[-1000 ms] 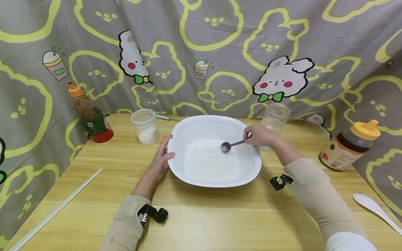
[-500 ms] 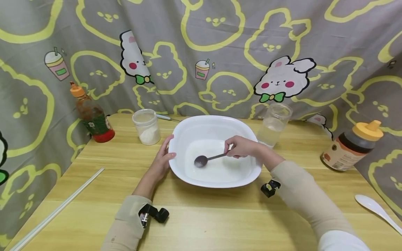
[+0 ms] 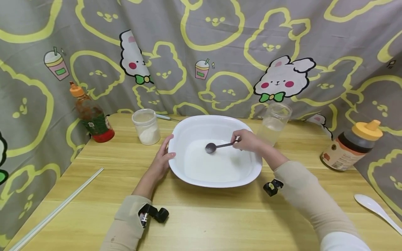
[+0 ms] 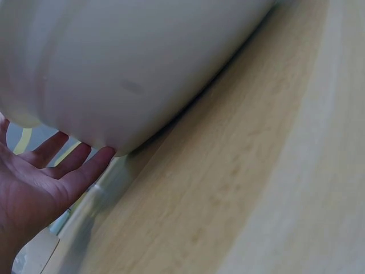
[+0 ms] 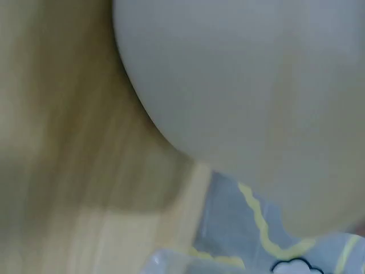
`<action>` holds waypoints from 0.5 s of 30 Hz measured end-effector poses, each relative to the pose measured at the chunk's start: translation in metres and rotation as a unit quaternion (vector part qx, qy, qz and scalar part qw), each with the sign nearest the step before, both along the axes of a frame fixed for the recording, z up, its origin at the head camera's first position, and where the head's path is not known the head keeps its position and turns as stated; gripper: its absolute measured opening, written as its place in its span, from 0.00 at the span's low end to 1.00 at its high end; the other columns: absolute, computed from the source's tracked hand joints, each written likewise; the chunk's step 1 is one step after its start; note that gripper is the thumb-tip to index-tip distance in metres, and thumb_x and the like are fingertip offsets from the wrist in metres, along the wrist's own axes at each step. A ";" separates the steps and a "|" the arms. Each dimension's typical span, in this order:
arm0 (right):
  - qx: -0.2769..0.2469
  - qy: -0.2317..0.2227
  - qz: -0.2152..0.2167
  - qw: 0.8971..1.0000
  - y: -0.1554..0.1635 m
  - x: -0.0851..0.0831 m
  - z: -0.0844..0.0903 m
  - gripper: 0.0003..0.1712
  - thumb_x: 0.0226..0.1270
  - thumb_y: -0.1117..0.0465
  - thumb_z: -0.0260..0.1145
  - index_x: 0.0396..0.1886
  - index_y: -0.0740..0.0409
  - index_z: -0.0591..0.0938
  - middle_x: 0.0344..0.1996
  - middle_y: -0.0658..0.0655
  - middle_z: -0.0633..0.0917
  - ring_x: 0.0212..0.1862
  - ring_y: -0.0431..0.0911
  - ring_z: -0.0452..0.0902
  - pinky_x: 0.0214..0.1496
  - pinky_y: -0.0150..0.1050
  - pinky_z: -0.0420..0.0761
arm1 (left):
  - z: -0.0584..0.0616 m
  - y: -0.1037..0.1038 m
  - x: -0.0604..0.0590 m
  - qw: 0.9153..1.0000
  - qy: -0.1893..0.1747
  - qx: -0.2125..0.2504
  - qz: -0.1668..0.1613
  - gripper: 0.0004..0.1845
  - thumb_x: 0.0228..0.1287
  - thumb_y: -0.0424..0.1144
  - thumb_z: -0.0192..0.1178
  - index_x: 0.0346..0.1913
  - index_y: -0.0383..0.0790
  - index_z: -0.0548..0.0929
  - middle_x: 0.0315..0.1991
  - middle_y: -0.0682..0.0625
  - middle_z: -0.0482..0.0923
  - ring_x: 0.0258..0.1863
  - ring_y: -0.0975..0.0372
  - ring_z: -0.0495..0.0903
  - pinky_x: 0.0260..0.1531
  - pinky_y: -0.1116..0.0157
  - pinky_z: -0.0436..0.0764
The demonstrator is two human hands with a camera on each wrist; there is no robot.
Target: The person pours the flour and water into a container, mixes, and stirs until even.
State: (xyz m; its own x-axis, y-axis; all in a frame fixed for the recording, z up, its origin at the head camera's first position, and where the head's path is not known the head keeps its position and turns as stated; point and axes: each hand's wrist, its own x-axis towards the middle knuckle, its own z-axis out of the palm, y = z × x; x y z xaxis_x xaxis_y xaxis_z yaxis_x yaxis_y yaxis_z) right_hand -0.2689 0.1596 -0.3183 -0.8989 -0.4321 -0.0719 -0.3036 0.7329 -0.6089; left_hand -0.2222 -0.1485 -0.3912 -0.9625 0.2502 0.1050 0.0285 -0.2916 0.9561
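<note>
My left hand (image 3: 161,162) holds the near-side rim of the white basin (image 3: 204,129), thumb over the edge, fingers spread along the outer wall. My right hand (image 3: 247,140) pinches the handle of a dark round-bowled spoon (image 3: 211,148), its bowl inside the basin, between my hands. Beyond my left hand stands a jar of white powder (image 3: 146,127); farther left is an orange-capped squeeze bottle (image 3: 92,116), its green label marked too small to read. Just past my right hand is a clear jar (image 3: 274,122). Well to its right stands a yellow-capped squeeze bottle (image 3: 350,146); its cream-and-orange label's print is illegible. Chopsticks (image 3: 59,208) lie left of my left arm on the wooden surface (image 3: 207,223).
</note>
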 end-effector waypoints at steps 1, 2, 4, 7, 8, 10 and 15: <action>-0.017 -0.014 0.010 1.000 -0.004 0.000 -0.003 0.03 0.50 0.70 0.59 0.27 0.64 0.77 0.15 0.54 0.75 0.17 0.42 0.68 0.20 0.33 0.67 | 0.000 0.000 0.000 1.000 0.000 0.001 0.000 0.36 0.50 0.31 0.47 0.65 0.48 0.50 0.58 0.35 0.53 0.53 0.41 0.58 0.43 0.48 0.70; -0.032 -0.031 0.020 0.999 -0.007 0.001 -0.005 0.04 0.50 0.71 0.59 0.28 0.64 0.77 0.14 0.54 0.75 0.17 0.42 0.67 0.20 0.32 0.67 | 0.000 0.000 0.000 1.000 0.000 0.001 0.000 0.36 0.50 0.31 0.47 0.65 0.49 0.50 0.58 0.35 0.53 0.53 0.41 0.58 0.43 0.48 0.70; -0.046 -0.067 0.048 0.996 -0.010 0.004 -0.007 0.04 0.51 0.71 0.58 0.29 0.66 0.77 0.12 0.54 0.73 0.16 0.42 0.65 0.19 0.32 0.65 | -0.001 0.000 -0.001 1.000 0.003 0.000 -0.001 0.36 0.51 0.30 0.47 0.65 0.48 0.50 0.59 0.35 0.53 0.53 0.40 0.57 0.42 0.49 0.71; -0.037 -0.117 0.092 0.988 -0.008 0.010 -0.004 0.05 0.51 0.71 0.58 0.30 0.66 0.77 0.10 0.52 0.71 0.15 0.41 0.62 0.18 0.31 0.63 | -0.001 0.000 -0.001 1.000 0.004 -0.001 -0.004 0.36 0.51 0.30 0.47 0.65 0.48 0.49 0.59 0.34 0.52 0.53 0.40 0.57 0.42 0.51 0.72; -0.028 -0.125 0.107 0.986 -0.005 0.012 -0.001 0.05 0.51 0.71 0.57 0.29 0.66 0.77 0.10 0.51 0.70 0.15 0.40 0.62 0.18 0.30 0.63 | -0.001 0.000 -0.001 1.000 0.003 -0.001 -0.004 0.36 0.51 0.30 0.47 0.65 0.48 0.49 0.59 0.34 0.52 0.53 0.40 0.57 0.42 0.52 0.72; -0.003 -0.130 0.127 0.983 0.003 0.014 0.007 0.04 0.49 0.72 0.57 0.27 0.65 0.77 0.09 0.50 0.69 0.14 0.40 0.62 0.17 0.30 0.62 | -0.001 0.000 -0.001 1.000 0.002 -0.001 -0.002 0.36 0.51 0.31 0.47 0.65 0.49 0.50 0.59 0.34 0.52 0.54 0.40 0.57 0.42 0.50 0.71; 0.063 -0.071 0.112 0.989 0.022 0.014 0.024 0.06 0.43 0.73 0.57 0.21 0.61 0.77 0.12 0.50 0.71 0.16 0.41 0.63 0.17 0.31 0.64 | -0.001 -0.001 -0.001 1.000 -0.001 -0.002 0.000 0.36 0.51 0.30 0.47 0.65 0.49 0.50 0.59 0.34 0.52 0.53 0.41 0.57 0.42 0.49 0.70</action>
